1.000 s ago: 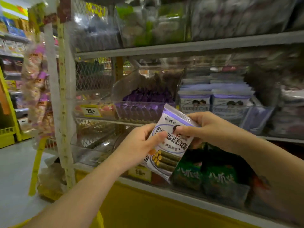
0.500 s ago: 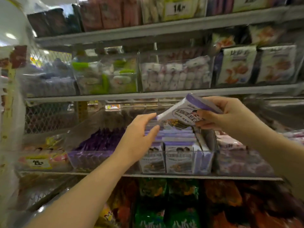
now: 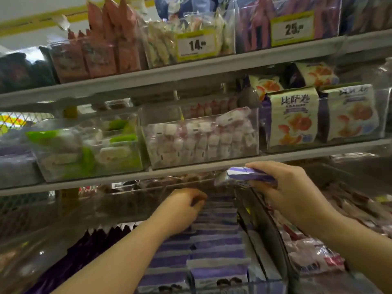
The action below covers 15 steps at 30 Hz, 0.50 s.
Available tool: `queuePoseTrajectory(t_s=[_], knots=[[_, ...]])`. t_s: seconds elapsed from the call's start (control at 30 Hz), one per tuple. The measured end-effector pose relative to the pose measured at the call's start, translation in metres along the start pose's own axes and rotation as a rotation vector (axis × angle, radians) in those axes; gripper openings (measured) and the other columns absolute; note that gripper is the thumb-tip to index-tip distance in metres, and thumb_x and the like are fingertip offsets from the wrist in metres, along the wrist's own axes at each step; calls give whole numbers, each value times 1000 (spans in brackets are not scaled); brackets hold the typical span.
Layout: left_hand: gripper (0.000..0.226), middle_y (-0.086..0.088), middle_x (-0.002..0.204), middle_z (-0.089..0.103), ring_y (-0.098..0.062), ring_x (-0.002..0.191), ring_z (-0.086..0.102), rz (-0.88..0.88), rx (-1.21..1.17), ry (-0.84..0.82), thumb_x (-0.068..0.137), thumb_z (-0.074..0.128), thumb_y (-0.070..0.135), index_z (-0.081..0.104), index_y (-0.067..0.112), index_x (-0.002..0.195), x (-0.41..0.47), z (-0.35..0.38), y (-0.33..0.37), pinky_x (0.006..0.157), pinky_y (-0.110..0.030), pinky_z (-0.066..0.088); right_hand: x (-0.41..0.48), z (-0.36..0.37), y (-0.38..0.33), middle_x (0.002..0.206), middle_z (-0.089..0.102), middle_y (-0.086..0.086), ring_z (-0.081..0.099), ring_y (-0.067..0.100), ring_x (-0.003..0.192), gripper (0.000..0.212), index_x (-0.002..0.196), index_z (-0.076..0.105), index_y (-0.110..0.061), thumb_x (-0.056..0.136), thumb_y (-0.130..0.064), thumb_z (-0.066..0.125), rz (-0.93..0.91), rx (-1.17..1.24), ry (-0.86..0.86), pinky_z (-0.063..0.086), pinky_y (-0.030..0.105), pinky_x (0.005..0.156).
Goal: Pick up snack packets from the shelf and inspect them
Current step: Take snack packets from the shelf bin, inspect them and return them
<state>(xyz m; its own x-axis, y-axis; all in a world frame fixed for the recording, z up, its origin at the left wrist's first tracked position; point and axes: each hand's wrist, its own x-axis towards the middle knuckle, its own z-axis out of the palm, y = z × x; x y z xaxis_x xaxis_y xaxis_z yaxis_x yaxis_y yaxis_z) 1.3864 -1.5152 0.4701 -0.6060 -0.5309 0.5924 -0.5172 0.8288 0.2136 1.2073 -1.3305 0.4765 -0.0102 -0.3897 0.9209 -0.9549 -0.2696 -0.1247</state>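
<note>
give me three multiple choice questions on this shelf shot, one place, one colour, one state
1. Where is the packet in the right hand?
A on the floor
B just under a shelf edge, above the row of purple packets
C on the top shelf
2. What colour frames the 14 price tag?
A yellow
B red
C blue
3. The right hand is
A empty
B gripping the packet
C out of view
Answers: B, it sits under the shelf edge; A, its border is yellow; B, fingers curl round it.

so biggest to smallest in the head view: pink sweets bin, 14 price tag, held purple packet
pink sweets bin
14 price tag
purple packet, edge-on in the right hand; close call with the tag
</note>
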Motion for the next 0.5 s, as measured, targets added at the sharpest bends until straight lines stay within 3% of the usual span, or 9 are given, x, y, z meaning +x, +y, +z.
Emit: queuePoseTrajectory(t_s=[0.07, 0.17, 0.23, 0.3, 0.4, 0.5], knots=[[25, 24, 104, 57, 3, 88, 53, -5, 25, -60, 94, 54, 36, 65, 39, 116, 15, 10, -5, 77, -10, 37, 5, 2, 5, 98, 56, -31, 59, -1, 94, 35, 118, 67, -25, 84, -16, 71, 5, 18, 2, 41, 4, 82], [27, 26, 116, 52, 0, 112, 51, 98, 64, -81, 94, 51, 34, 61, 41, 119, 30, 18, -14, 89, -11, 35, 11, 3, 10, 97, 56, -37, 58, -12, 95, 39, 117, 62, -38, 85, -17, 70, -20, 55, -12, 44, 6, 85], [32, 32, 115, 47, 15, 109, 42, 150, 22, -28, 94, 53, 30, 59, 42, 123, 35, 18, -20, 83, 4, 27, 13, 7, 15, 104, 61, -29, 60, -6, 99, 40, 122, 63, -32, 85, -17, 70, -26, 19, -35, 45, 10, 89], [33, 32, 114, 50, 17, 105, 41, 164, -24, 3, 94, 53, 26, 60, 40, 123, 37, 18, -26, 79, 9, 25, 15, 12, 19, 108, 64, -19, 61, 2, 102, 40, 124, 64, -25, 85, -17, 70, -22, -21, -47, 44, 14, 91], [24, 16, 119, 62, -3, 110, 53, 149, 4, -110, 96, 49, 26, 67, 32, 109, 40, 22, -32, 84, -3, 35, 17, 21, 22, 110, 63, -17, 59, 3, 105, 39, 125, 63, -26, 87, -22, 67, -24, -63, -84, 41, 10, 89], [30, 11, 127, 61, 0, 106, 50, 131, 5, -155, 97, 44, 21, 64, 32, 117, 43, 25, -34, 83, -4, 32, 17, 31, 21, 112, 63, -18, 58, 2, 105, 40, 128, 60, -29, 88, -27, 65, -18, -71, -113, 44, 15, 92]])
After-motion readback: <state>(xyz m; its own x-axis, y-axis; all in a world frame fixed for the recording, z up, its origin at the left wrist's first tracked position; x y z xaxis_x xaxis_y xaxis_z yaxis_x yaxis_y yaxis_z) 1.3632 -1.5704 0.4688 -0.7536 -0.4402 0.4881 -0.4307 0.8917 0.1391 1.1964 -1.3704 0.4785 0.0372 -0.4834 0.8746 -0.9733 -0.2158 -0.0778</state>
